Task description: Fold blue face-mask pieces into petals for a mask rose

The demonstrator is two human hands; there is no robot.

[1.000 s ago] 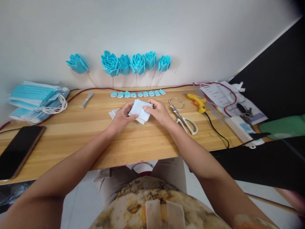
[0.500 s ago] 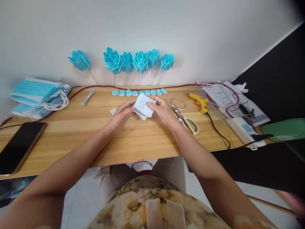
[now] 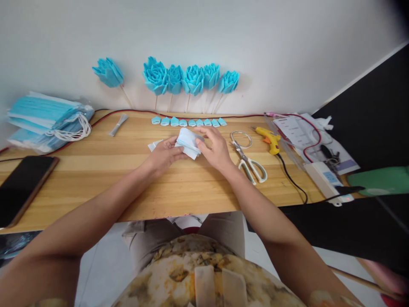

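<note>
Between my hands, above the middle of the table, is a small stack of pale blue fabric squares (image 3: 188, 141). My left hand (image 3: 166, 154) grips its left side, thumb on top and fingers below. My right hand (image 3: 215, 148) pinches the stack's right edge with the thumb on top. Some white pieces (image 3: 154, 145) lie on the table by my left fingers. Just beyond the hands runs a row of folded blue petals (image 3: 174, 122). Blue fabric flowers on sticks (image 3: 193, 80) lean against the wall behind it.
White-handled scissors (image 3: 249, 164), a roll of clear tape (image 3: 241, 140) and a yellow glue gun (image 3: 270, 140) lie to the right, near a power strip (image 3: 327, 183). Blue face masks (image 3: 41, 117), a bundle of ties (image 3: 118, 125) and a phone (image 3: 25, 187) are at the left.
The stack and both hands have shifted slightly left. My right fingers have slid along the stack's edge, and its layers look a little more fanned. The whole view has tilted slightly.
</note>
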